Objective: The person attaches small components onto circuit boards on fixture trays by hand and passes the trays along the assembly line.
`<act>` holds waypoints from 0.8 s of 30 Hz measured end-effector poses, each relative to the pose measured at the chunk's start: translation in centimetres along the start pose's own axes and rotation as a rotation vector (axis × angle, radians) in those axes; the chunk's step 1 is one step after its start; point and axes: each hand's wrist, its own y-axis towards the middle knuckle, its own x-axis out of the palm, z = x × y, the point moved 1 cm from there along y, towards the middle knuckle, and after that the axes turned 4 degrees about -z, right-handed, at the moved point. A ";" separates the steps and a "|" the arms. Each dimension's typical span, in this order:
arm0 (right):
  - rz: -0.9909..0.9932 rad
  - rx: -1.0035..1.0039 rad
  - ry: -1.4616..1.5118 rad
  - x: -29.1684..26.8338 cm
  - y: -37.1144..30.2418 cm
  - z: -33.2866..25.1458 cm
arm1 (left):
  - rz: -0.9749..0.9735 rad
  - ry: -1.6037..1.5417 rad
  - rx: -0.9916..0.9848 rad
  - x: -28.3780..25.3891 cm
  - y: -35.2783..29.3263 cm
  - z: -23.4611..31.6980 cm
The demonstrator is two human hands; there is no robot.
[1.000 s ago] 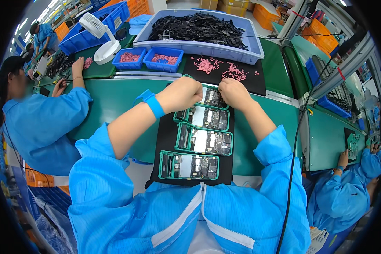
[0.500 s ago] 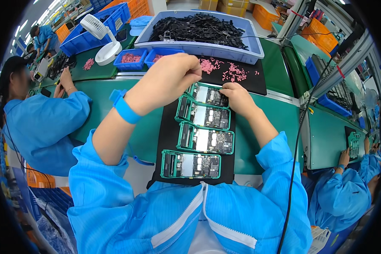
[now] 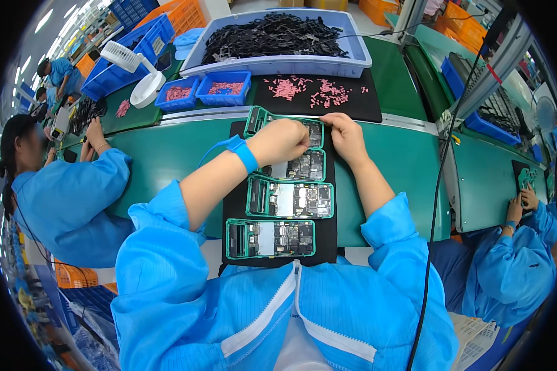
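Four green rectangular plastic frames stood in a column before me, each holding dark circuit boards with a silvery panel across them, all on a long black mat [image 3: 326, 242] laid over the green surface [image 3: 393, 170]. Farthest was the top frame [image 3: 316, 132], partly hidden by my left hand [image 3: 280, 142]. Below it came the second frame [image 3: 308, 166], the third frame [image 3: 291, 198] and, nearest my body, the bottom frame [image 3: 270, 239].

Left hand: fingers curled in, tips low over the top frame's lower part. Could not tell whether they pinched anything. Bright blue band [image 3: 244, 154] around that wrist.

Right hand [image 3: 348, 137]: loosely bent, index fingertip at the top frame's upper right corner. Grip, if any, could not be made out.

Beyond the frames: two loose heaps of small pink pieces [image 3: 286, 88] on a second, wider black mat [image 3: 356, 113]. To their left, two small blue plastic bins [image 3: 224, 99] with more pink pieces inside, and left of those a white fan [image 3: 147, 93]. Behind, a large pale blue plastic tub [image 3: 278, 68] heaped with thin black parts [image 3: 269, 40]. At my left sat a co-worker in blue sleeves [image 3: 74, 185].
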 end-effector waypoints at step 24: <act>0.000 0.001 -0.052 0.2 -0.2 0.7 | -0.030 0.537 0.171 2.2 -0.3 2.5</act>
